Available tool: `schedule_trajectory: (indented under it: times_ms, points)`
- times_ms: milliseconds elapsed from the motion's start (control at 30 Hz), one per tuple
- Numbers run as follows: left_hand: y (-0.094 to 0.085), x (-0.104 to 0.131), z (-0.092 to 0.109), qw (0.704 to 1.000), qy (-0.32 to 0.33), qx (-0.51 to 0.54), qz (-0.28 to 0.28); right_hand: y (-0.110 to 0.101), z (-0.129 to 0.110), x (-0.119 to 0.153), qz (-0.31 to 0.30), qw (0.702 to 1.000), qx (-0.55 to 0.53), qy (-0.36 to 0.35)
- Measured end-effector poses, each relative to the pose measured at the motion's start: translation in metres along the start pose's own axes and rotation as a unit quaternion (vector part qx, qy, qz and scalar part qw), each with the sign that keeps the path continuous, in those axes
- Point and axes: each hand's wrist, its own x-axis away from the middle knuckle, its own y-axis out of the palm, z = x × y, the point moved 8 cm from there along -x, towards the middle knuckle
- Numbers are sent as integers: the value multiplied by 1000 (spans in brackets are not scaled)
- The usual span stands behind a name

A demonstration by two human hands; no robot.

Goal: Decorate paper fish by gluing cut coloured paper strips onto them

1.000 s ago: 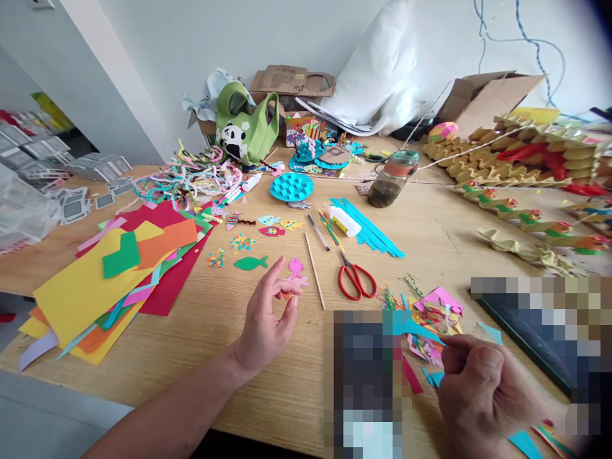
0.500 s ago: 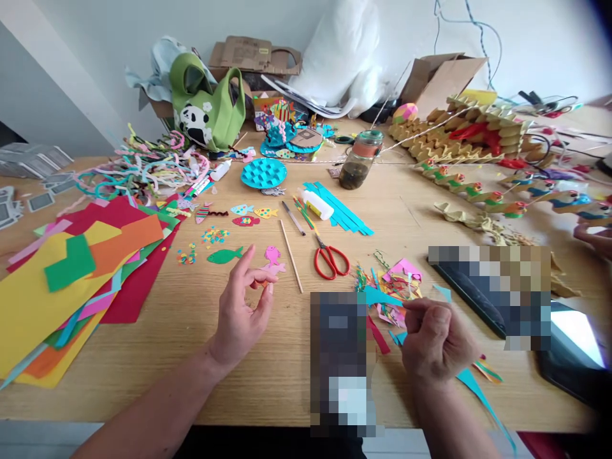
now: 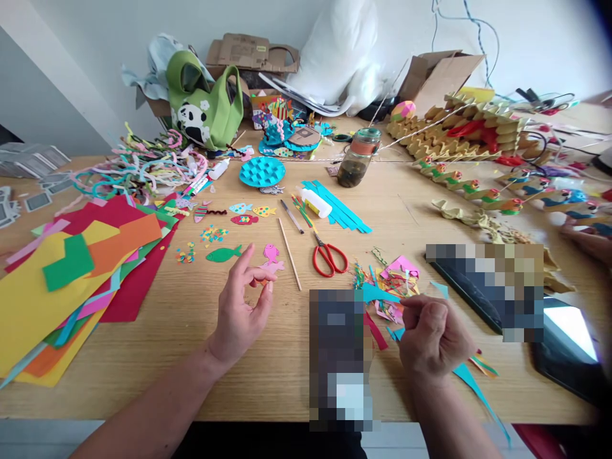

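Note:
My left hand (image 3: 245, 306) is raised above the table, palm turned inward. Its index finger points up, the others curve loosely, and nothing shows between them. Just beyond it are pink paper fish shapes (image 3: 270, 254) and a green paper fish (image 3: 224, 254). My right hand (image 3: 434, 335) is curled into a fist at the paper scraps (image 3: 400, 271); whether anything is inside is hidden. A blue paper scrap (image 3: 380, 293) reaches its knuckles, but I cannot tell if they touch. Red-handled scissors (image 3: 329, 260) and a wooden stick (image 3: 289, 254) lie between the hands.
Coloured sheets (image 3: 29, 306) are piled at left, before tangled pipe cleaners (image 3: 143, 166). A glue bottle (image 3: 315, 203) lies on blue strips (image 3: 347, 213). Behind stand a lidded jar (image 3: 354, 162) and blue disc (image 3: 262, 172). Another person's hand (image 3: 586, 239) is at right, beyond a pixelated dark object (image 3: 463, 290).
The view has shifted very slightly. Both hands keep nearly the same pose and place, and the things on the table lie as before.

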Motion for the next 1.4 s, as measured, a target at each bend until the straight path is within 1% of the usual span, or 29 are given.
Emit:
schedule_trajectory:
  times_ms: [133, 333, 500, 700, 967, 1133, 1267, 1400]
  points:
    - [1, 0, 1, 1000, 3, 4, -3, 0, 0, 0, 4, 1000, 14, -2]
    - [1, 0, 0, 1000, 3, 14, -5, 1, -4, -1, -1, 1000, -5, -18]
    - [2, 1, -1, 1000, 0, 19, -10, 2, -6, -1, -6, 1000, 1, -23]
    - [2, 2, -3, 1000, -11, 18, -11, 2, -4, 0, -8, 1000, 11, -15]
    - [1, 2, -2, 1000, -5, 15, -11, 2, -1, 1, -12, 999, 28, -14]
    - [1, 1, -1, 1000, -3, 13, -10, 3, 2, 1, -17, 1000, 16, 0]
    - [0, 0, 2, 1000, 2, 10, -9, 4, 0, 1, -26, 999, 21, -10]
    - [0, 0, 2, 1000, 0, 17, -9, 3, 0, 1, -18, 999, 31, -18]
